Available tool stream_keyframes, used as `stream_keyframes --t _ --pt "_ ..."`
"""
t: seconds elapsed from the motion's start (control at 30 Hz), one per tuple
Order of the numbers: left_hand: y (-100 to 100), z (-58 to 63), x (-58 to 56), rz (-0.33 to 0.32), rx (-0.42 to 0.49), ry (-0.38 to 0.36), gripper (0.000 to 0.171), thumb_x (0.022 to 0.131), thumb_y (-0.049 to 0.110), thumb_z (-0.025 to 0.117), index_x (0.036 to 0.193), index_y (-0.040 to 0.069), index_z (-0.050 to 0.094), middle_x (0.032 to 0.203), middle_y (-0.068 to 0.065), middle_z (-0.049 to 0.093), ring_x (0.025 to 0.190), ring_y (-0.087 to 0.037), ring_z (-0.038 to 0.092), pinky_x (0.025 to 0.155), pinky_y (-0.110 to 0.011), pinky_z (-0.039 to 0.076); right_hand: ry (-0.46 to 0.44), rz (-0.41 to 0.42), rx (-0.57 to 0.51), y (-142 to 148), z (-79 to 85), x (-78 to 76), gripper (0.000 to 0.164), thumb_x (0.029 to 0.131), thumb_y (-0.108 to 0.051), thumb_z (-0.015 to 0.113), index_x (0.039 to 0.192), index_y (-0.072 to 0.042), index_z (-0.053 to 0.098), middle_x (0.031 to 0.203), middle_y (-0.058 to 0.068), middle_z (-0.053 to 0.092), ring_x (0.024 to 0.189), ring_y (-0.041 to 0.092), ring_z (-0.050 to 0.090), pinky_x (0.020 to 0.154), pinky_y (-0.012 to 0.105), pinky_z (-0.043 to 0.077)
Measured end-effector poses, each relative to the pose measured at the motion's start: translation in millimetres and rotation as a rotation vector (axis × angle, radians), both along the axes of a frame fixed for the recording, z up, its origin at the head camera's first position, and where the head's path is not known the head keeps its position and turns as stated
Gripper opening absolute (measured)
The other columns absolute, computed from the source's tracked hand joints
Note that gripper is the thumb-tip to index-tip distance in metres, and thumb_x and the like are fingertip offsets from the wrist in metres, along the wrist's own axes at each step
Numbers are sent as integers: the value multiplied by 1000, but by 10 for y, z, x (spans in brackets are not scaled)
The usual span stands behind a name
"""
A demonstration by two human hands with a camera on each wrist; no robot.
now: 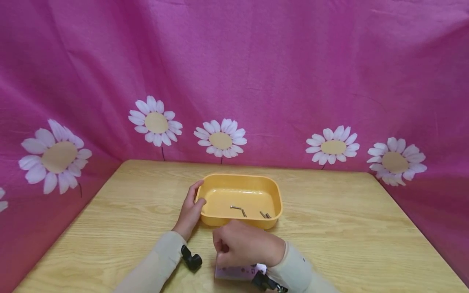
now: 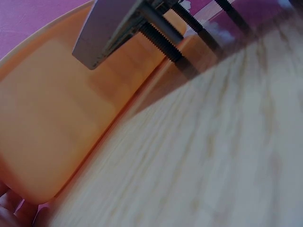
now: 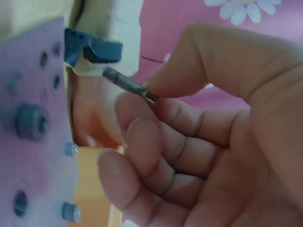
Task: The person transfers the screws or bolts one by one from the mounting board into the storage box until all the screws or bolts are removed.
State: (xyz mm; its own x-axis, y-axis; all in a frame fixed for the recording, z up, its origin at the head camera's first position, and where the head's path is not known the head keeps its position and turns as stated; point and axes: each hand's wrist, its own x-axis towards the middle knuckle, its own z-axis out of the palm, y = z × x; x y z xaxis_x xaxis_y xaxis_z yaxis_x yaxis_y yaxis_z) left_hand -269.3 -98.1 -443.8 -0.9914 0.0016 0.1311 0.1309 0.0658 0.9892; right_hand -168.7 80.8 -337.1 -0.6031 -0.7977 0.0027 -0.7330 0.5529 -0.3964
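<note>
My left hand (image 1: 190,211) grips the left end of a yellow plastic tray (image 1: 239,176), thumb over the rim and fingers along the outer wall. In front of the tray is my right hand (image 1: 249,244), knuckles up. Its thumb and fingertip pinch a slim metal bolt (image 3: 125,84) in the right wrist view. Beside that hand stands a metal plate (image 3: 45,175) with several holes and socket-head bolts (image 3: 32,122); the hand partly covers this plate in the head view. Threaded bolt ends (image 2: 161,42) stick out beneath it in the left wrist view.
Several loose metal bolts (image 1: 243,213) lie on the tray floor, toward its front side. The tray stands on a wood-grain table (image 1: 348,228). Behind and at both sides hangs a pink cloth (image 1: 271,81) with white flowers.
</note>
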Motion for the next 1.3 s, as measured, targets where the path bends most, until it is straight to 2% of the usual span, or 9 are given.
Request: stream_keyframes --t 0.17,0.3,0.47,0.73,0.87,0.97,1.03,1.3 --pt "-17 -15 -24 -9 -1 25 57 88 4 43 144 18 38 156 -2 26 145 -20 16 115 -44 20 -71 -8 -26 52 91 -99 16 75 -11 69 70 -21 57 60 -14 47 56 -1 44 52 16 37" --pt "-25 -20 -27 -5 -6 27 57 88 4 43 144 18 38 156 -2 27 146 -19 15 116 -43 19 -74 -25 -67 105 151 -194 11 73 -9 65 73 -18 59 62 -12 47 58 0 44 54 17 37" --pt "-15 -18 -17 7 -16 6 57 88 6 44 143 21 38 156 0 27 145 -18 17 115 -42 20 -94 -72 -131 178 229 -309 13 75 -6 62 73 -19 60 62 -12 48 58 1 44 54 18 37" --pt "-29 -26 -5 4 -22 -20 57 88 9 44 143 24 37 157 2 25 145 -18 16 115 -44 20 -108 -195 -222 293 371 -492 9 80 -8 64 77 -17 63 67 -10 56 60 4 51 56 22 44" --pt "-31 -30 -11 8 -17 -19 58 88 8 44 143 24 38 156 2 26 145 -18 16 115 -43 21 -141 -256 -271 341 439 -568 4 83 -7 65 84 -11 67 72 -5 62 64 8 54 58 25 47" --pt "-18 -32 -8 15 -9 -18 58 88 7 45 143 24 38 156 2 26 146 -18 15 115 -42 19 -120 -297 -319 372 453 -611 5 84 -6 63 87 -7 68 75 -3 64 66 10 56 61 27 49" --pt "-8 -36 -2 13 -2 -13 59 87 6 45 143 22 38 156 0 26 146 -20 15 115 -43 19 -73 -328 -343 389 447 -628 6 85 -6 63 88 -6 68 75 -2 63 67 12 56 63 28 50" --pt "13 -29 -1 7 -11 -12 59 88 7 45 144 24 38 157 1 25 146 -21 14 115 -44 19 85 -424 -405 445 345 -675 9 84 -5 62 87 -10 69 75 -3 62 68 12 56 65 28 50"
